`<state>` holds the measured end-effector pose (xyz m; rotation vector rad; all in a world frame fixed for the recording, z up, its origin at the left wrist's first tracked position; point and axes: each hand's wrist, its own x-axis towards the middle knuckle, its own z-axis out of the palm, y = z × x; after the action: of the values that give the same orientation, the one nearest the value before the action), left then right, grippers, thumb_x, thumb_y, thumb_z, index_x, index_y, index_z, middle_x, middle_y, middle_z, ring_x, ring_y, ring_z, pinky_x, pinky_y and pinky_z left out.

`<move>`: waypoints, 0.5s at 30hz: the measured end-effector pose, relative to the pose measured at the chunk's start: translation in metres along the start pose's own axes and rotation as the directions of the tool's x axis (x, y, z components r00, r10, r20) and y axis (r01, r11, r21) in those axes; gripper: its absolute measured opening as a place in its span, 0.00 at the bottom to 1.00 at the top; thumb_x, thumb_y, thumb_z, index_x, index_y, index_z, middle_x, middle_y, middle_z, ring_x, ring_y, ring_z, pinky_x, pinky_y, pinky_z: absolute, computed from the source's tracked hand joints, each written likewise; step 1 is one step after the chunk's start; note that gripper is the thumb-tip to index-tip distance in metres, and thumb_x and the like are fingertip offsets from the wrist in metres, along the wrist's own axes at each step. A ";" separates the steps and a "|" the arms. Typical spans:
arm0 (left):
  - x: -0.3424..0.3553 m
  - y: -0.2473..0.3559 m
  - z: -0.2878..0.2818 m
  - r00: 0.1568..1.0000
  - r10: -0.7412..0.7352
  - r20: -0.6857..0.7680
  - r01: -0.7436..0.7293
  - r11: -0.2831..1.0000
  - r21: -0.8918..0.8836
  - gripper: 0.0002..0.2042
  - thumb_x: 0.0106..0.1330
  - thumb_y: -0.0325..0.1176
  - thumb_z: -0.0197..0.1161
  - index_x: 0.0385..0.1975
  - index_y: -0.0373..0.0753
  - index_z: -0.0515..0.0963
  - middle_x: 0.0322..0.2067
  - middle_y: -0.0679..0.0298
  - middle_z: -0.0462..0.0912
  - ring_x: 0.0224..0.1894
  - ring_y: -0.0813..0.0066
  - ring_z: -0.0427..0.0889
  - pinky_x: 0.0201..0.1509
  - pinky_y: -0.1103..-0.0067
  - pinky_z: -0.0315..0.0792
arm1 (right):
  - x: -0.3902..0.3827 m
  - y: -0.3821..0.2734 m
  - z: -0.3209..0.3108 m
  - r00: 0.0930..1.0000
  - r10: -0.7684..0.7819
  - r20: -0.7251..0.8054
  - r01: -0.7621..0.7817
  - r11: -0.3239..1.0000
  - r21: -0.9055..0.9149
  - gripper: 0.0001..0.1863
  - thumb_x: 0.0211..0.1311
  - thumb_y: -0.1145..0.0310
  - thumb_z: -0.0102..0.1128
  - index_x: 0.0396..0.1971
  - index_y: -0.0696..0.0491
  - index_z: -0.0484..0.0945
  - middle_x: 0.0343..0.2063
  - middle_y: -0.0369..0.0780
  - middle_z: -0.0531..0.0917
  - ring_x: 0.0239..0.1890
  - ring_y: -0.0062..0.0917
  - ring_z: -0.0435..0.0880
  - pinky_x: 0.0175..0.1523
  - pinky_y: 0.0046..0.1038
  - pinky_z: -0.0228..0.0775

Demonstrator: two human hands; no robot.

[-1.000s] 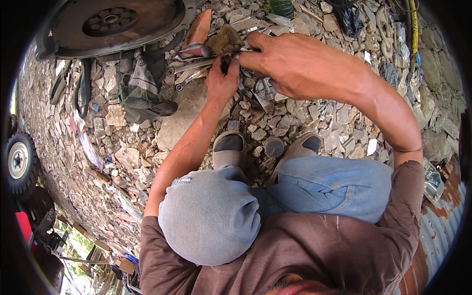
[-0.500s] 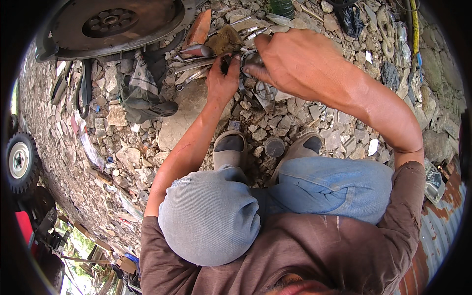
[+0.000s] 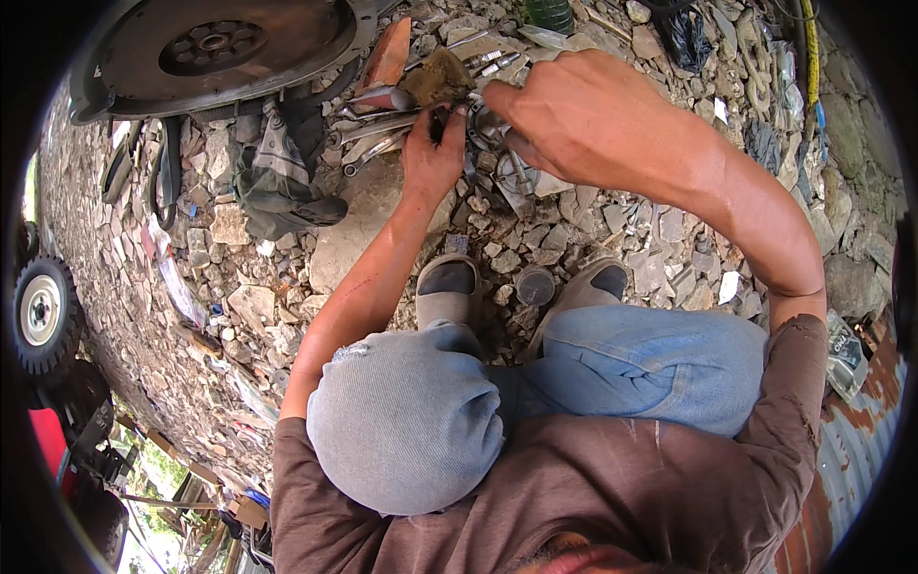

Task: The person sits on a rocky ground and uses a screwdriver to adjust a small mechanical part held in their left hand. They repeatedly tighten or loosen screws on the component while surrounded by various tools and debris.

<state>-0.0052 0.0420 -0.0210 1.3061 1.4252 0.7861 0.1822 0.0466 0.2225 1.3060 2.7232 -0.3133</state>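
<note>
My left hand reaches to the tools on the stony ground, its thumb and fingers curled round something dark that they mostly hide. Right beside its thumb is a rounded grey metal part. My right hand hovers just right of that part with the fingers bent inward; whatever lies in them is hidden. Left of my left hand lie several wrenches, among them a ring-ended wrench. A brown, rough block sits just beyond both hands. Past it are spark-plug-like metal pieces.
A large metal disc with a holed hub stands at the upper left. Below it hangs a dark cloth. A reddish wedge-shaped piece lies behind the wrenches. A round lid-like disc rests between my shoes. Rusty corrugated sheet borders the lower right.
My right hand has drawn slightly right, away from the metal part, showing more of it. My left hand stays nearly in place.
</note>
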 end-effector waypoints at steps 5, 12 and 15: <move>0.000 -0.006 -0.004 0.998 0.055 -0.003 -0.055 0.996 0.072 0.21 0.69 0.51 0.64 0.51 0.41 0.81 0.42 0.52 0.88 0.48 0.48 0.86 0.55 0.64 0.76 | 0.001 -0.002 0.012 0.982 -0.099 -0.162 0.116 0.988 0.098 0.09 0.62 0.70 0.58 0.37 0.58 0.82 0.24 0.47 0.86 0.32 0.44 0.89 0.36 0.43 0.82; 0.001 -0.006 -0.004 1.000 -0.008 0.013 0.008 0.998 0.059 0.22 0.68 0.52 0.65 0.52 0.41 0.81 0.44 0.51 0.88 0.52 0.48 0.84 0.58 0.63 0.74 | 0.001 -0.001 0.004 0.993 -0.098 -0.061 0.098 0.995 0.003 0.11 0.62 0.73 0.60 0.42 0.59 0.80 0.26 0.47 0.86 0.32 0.43 0.90 0.36 0.41 0.82; 0.000 -0.010 -0.006 0.999 0.048 -0.004 -0.047 0.992 0.118 0.23 0.68 0.53 0.65 0.52 0.41 0.81 0.44 0.51 0.88 0.51 0.48 0.84 0.59 0.63 0.74 | 0.000 0.000 0.009 0.972 -0.154 -0.176 0.159 0.987 0.016 0.10 0.62 0.71 0.59 0.40 0.59 0.81 0.24 0.47 0.86 0.31 0.41 0.90 0.35 0.40 0.82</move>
<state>-0.0138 0.0409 -0.0284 1.4331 1.4685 0.7477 0.1823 0.0447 0.2137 1.1792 2.9874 -0.2650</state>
